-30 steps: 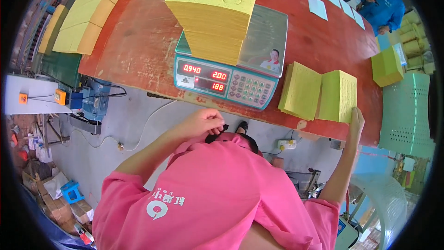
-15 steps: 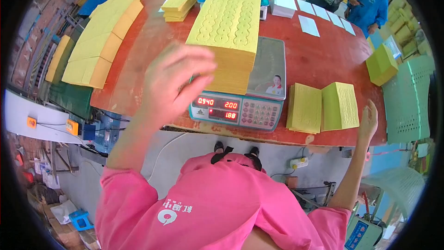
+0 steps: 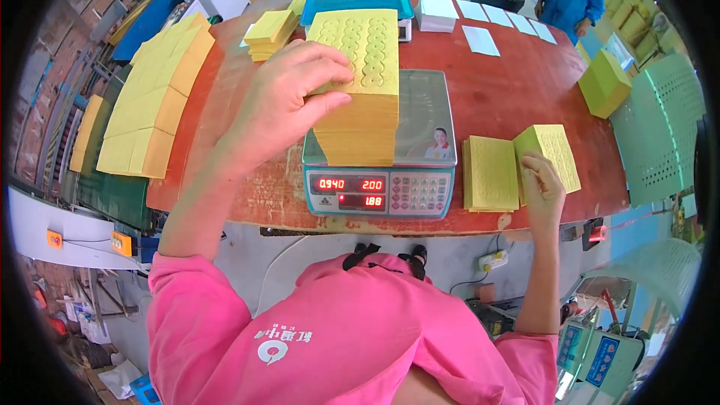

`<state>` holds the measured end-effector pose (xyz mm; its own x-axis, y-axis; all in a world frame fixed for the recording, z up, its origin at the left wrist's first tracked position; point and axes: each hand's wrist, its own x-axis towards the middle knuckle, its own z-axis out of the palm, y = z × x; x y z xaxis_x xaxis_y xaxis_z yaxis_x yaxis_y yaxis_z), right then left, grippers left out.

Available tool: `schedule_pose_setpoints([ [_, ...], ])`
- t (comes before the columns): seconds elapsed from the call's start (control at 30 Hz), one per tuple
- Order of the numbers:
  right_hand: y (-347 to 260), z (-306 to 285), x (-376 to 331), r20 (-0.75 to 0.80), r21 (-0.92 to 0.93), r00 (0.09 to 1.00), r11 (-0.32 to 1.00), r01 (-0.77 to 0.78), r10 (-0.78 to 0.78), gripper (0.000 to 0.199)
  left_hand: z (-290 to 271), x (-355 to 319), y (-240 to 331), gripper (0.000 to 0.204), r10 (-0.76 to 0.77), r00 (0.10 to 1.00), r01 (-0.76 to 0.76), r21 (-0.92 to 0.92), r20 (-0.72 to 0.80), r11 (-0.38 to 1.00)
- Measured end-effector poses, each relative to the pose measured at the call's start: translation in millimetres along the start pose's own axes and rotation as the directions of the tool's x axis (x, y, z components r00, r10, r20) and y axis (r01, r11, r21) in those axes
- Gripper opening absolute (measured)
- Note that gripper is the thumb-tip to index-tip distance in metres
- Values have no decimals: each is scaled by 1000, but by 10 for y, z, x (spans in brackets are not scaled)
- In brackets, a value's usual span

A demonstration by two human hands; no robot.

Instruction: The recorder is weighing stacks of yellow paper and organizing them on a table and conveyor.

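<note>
Weighing step: left hand (image 3: 281,105) pinches top sheets of yellow stack (image 3: 365,86) on scale (image 3: 382,180). Right hand (image 3: 541,191) holds loose sheets (image 3: 551,154) on bench (image 3: 517,86). Next prob. needs adding/removing sheets.

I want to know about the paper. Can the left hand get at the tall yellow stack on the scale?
Probably yes. The left hand already rests on the top left edge of the tall yellow stack on the scale, with nothing between them. The right hand is busy at a smaller pile.
</note>
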<state>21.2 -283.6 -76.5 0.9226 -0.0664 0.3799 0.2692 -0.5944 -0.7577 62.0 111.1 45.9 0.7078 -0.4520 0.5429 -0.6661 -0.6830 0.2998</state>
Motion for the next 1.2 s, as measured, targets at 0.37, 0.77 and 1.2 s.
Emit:
schedule_pose_setpoints([
  [0.37,-292,218,118,113,203,993,979,-6,-17,19,65,30,230,14,270,947,-221,257,-176,941],
  [0.77,-474,26,319,443,680,863,537,-500,242,40,1096,-95,1267,29,460,887,-460,122,28,880],
  [1.2,1476,-1533,859,469,500,796,627,-597,383,47,1775,-668,1147,46,-253,950,295,-260,185,919],
])
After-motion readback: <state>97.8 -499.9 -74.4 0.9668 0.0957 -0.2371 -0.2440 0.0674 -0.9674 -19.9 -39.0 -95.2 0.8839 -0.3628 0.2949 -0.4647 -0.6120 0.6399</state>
